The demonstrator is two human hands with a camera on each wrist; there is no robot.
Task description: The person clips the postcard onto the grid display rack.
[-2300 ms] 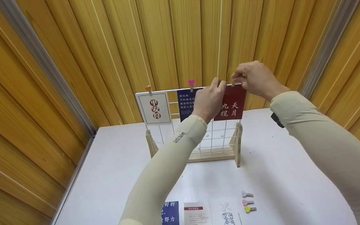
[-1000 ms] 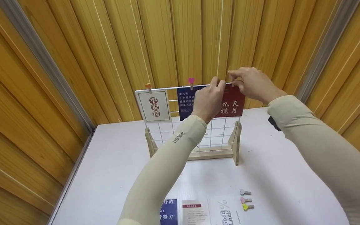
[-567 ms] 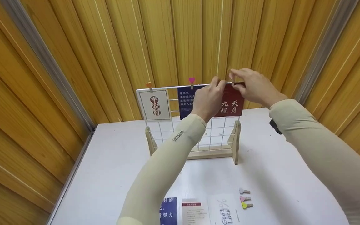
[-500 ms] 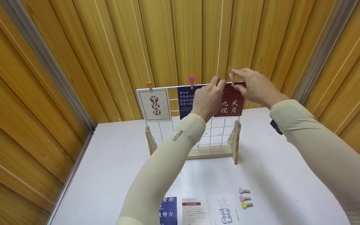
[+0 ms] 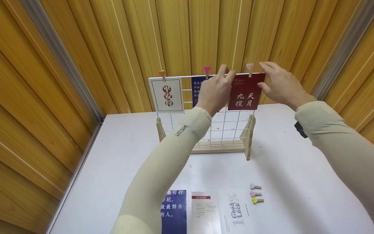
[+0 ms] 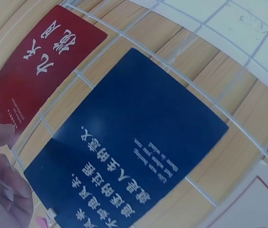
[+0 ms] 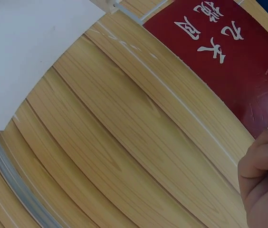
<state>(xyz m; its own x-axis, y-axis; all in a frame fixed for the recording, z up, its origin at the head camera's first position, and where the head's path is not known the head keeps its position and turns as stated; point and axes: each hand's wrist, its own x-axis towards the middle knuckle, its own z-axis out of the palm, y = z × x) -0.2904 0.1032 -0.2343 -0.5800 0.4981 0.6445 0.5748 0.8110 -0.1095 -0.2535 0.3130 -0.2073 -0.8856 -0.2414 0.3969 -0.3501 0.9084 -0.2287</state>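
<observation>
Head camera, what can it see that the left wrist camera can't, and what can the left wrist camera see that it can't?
Only the head view: three loose heart clips lying on the table, the "Good Luck" card near them, and the orange heart clip up on the rack.

Only the left wrist view: the bottom edge and small lettering of the blue card, which the person's arm and hand hide from the head camera.

Both: the red card, the wire grid and the left hand.

Yellow wood-grain walls (image 5: 187, 32) with grey corner strips (image 5: 66, 58) border a white table (image 5: 118, 143).
</observation>
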